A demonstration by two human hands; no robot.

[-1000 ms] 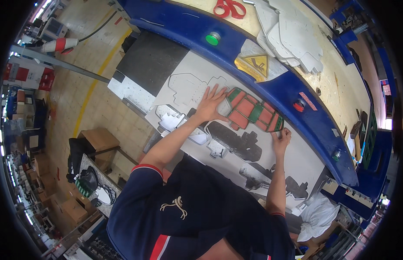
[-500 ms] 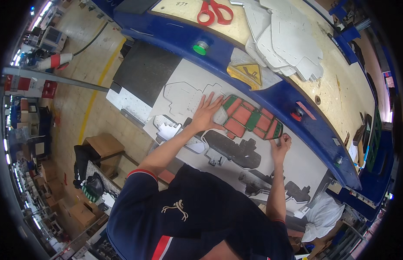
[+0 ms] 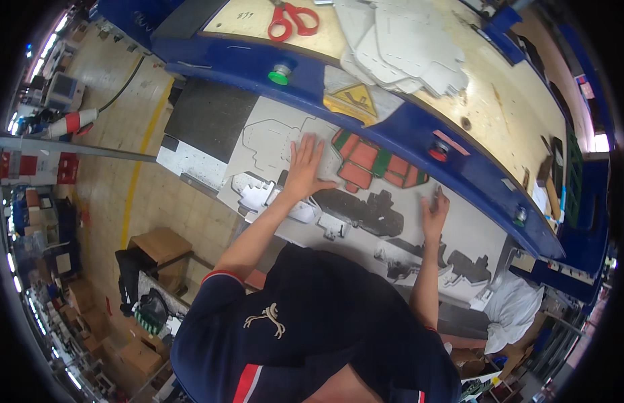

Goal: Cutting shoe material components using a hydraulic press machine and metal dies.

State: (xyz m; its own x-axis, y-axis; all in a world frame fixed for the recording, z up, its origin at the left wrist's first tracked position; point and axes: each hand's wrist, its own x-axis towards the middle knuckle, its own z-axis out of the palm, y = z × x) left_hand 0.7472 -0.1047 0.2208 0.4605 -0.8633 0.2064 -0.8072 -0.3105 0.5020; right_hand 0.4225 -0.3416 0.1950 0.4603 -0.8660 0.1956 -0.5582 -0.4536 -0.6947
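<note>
Well, the red-and-green segmented die (image 3: pixel 379 162) lay on a pale grey sheet (image 3: pixel 469 221)

The left hand (image 3: pixel 302 168), at the die's nine o'clock, was spread wide, palm down, grasping nothing. The right hand (image 3: pixel 435 211), between four and five o'clock, sat just apart, half-open and empty. Flat white cut-outs (image 3: pixel 412 50) were stacked towards twelve.

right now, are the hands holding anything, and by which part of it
Nothing appears held: the left hand is spread over the grey sheet, the right hand open near the red-and-green die.
</note>
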